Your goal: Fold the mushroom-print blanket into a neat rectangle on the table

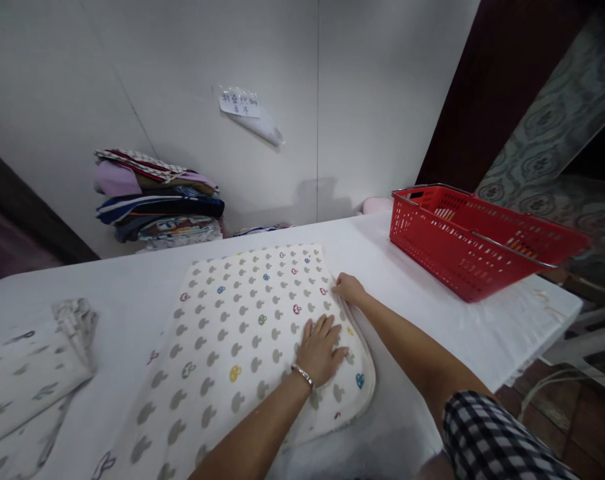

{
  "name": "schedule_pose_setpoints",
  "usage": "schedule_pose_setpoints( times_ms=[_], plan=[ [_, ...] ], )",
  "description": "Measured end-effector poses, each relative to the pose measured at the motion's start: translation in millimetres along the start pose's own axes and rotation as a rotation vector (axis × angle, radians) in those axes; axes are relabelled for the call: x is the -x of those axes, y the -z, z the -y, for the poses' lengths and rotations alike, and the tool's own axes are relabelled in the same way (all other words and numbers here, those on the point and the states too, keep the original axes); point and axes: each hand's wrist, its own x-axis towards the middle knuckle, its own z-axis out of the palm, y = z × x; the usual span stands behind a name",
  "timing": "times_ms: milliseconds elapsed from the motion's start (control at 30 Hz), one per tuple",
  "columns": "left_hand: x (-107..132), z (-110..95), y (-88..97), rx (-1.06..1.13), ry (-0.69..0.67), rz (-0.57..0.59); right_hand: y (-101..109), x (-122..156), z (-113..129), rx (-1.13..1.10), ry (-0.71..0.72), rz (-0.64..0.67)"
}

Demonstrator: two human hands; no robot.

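A cream cloth with a mushroom print (pixel 232 333) lies folded flat on the white table (pixel 417 300). My left hand (pixel 321 348), with a bracelet at the wrist, rests palm down on the cloth's right part, fingers stretched out. Further back, my right hand (pixel 349 289) sits at the cloth's right edge, its fingers curled onto the hem in a pinch.
A red plastic basket (pixel 472 243) stands at the table's right end. A stack of folded clothes (pixel 157 200) sits against the wall at the back left. More printed cloth (pixel 27 373) lies at the left edge. A paper note (pixel 240 103) hangs on the wall.
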Motion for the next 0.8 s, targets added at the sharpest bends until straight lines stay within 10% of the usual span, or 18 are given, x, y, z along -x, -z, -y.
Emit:
schedule_pose_setpoints(
  times_ms=[200, 400, 567, 800],
  plan=[
    [-9.4, 17.4, 37.6, 0.104, 0.076, 0.139, 1.3, -18.4, 2.6, -0.034, 0.022, 0.005],
    [-11.6, 87.4, 75.1, -0.140, 0.288, 0.031, -4.0, -51.9, 16.0, -0.099, -0.004, -0.002],
    [5.7, 131.6, 66.4, -0.242, 0.407, -0.063, -9.6, -68.5, 22.5, -0.118, -0.021, -0.028],
    [14.4, 136.3, 50.3, -0.229, 0.381, -0.164, -9.5, -68.2, 22.4, -0.073, -0.054, -0.050]
  ],
)
